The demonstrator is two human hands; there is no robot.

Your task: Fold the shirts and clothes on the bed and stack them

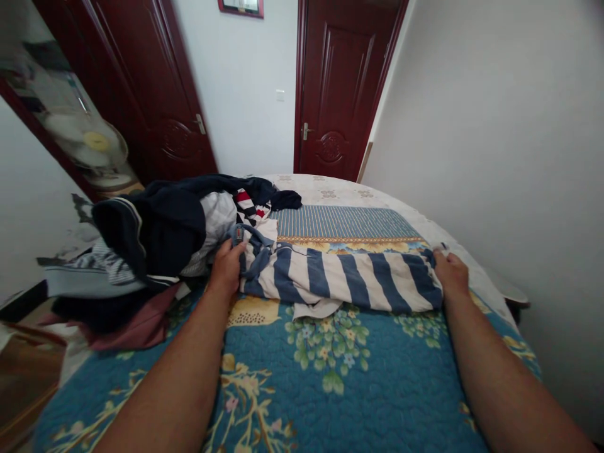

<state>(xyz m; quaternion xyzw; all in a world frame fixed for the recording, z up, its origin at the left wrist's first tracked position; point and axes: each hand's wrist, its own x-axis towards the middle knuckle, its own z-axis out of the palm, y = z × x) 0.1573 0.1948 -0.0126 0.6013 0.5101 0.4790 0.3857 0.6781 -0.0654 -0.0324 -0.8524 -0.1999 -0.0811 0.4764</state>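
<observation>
A blue-and-white striped polo shirt lies lengthwise across the bed, folded into a long narrow shape. Its blue collar, with a small label inside, is at the left end. My left hand grips the shirt by the collar, fingers closed on the cloth. At the far right end, my right hand pinches the hem corner. A pale bit of cloth, perhaps a sleeve, sticks out below the shirt's near edge.
A heap of clothes, dark blue, grey and dusky pink, rises left of my left hand. Beneath everything spreads a blue flowered quilt. A white wall stands at right, dark red doors behind, and a fan at far left.
</observation>
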